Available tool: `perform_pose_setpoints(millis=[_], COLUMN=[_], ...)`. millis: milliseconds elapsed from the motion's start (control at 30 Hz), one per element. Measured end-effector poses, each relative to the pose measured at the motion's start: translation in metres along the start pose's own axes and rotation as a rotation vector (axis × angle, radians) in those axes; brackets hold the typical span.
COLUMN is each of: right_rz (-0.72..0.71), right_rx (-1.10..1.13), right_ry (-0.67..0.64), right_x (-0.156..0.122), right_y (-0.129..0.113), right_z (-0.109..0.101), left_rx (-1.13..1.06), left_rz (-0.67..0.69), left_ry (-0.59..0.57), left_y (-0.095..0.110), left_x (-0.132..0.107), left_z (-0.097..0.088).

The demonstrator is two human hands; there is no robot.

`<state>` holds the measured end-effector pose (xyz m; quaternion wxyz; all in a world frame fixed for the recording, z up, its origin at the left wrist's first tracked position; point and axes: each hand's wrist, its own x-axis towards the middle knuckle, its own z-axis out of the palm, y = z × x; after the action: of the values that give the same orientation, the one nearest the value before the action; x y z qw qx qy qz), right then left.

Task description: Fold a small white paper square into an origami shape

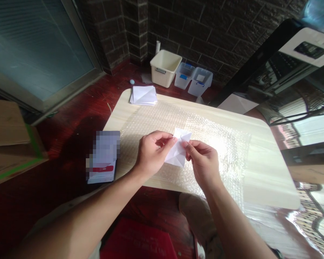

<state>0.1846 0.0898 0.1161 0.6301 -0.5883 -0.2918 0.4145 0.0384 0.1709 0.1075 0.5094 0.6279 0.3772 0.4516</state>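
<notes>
A small piece of folded white paper [176, 158] is held up between my two hands, with crease lines across it. My left hand [154, 149] is closed, pinching the paper's upper left side between thumb and fingers. On the right edge, my right hand [203, 158] grips the same paper with thumb and forefinger. Below them a sheet of bubble wrap [218, 140] covers much of the pale wooden table [267, 165]. At the table's far left corner lies a stack of white paper sheets [143, 95].
A phone [102, 158], partly blurred out, sits at the table's left edge. Beyond the table stand a cream basket [164, 73] and two clear plastic boxes [185, 75] on the dark red floor. A cardboard box [10, 140] is at the left, a black appliance [283, 61] at the right.
</notes>
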Motion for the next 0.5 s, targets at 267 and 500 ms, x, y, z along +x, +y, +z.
perform_pose_setpoints(millis=[267, 500], right_rz=[-0.053, -0.091], right_rx=[-0.131, -0.064], right_ry=[0.084, 0.082], right_x=[-0.0031, -0.0039], right_y=[-0.0012, -0.0034], right_z=[0.0021, 0.0077], left_rx=[0.180, 0.135], left_rz=[0.095, 0.062], left_ry=[0.007, 0.036], left_y=[0.0024, 0.0013], left_x=[-0.0024, -0.0017], left_z=[0.0001, 0.0014])
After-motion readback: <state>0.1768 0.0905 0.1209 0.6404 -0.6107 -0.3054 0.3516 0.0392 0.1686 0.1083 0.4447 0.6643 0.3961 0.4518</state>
